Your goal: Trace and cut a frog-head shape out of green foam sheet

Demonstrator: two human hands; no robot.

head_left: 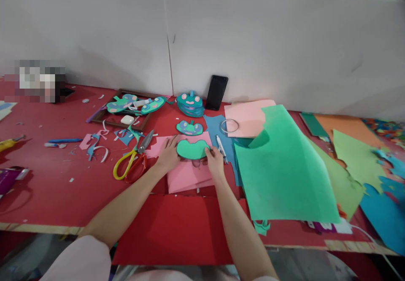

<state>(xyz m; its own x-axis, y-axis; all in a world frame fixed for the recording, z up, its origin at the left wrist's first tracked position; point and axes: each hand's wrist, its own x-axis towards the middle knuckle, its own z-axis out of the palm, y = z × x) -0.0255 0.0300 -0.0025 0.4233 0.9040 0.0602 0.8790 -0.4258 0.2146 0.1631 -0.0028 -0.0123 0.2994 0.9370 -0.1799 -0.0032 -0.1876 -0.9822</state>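
Note:
A bean-shaped green cutout (192, 149) with a wavy upper edge is held in front of me, over a pink sheet (190, 179). My left hand (170, 152) is closed at the cutout's left end, its fingers partly hidden. At the right end, my right hand (215, 159) pinches it between thumb and fingers. Just behind lies a green frog-like face piece (189, 128) with blue and pink patches. Farther back sits a stack of similar face pieces (190, 104). A white pen (222, 148) lies right of my right hand on a blue sheet (232, 163).
Scissors (134, 156) with yellow and red handles lie open on the left, near paper scraps (95, 144) and a blue pen (65, 140). A brown tray (109, 120) holds more face pieces. Right are a large green sheet (284, 175) and a metal ring (230, 125). A phone (217, 92) leans against the wall.

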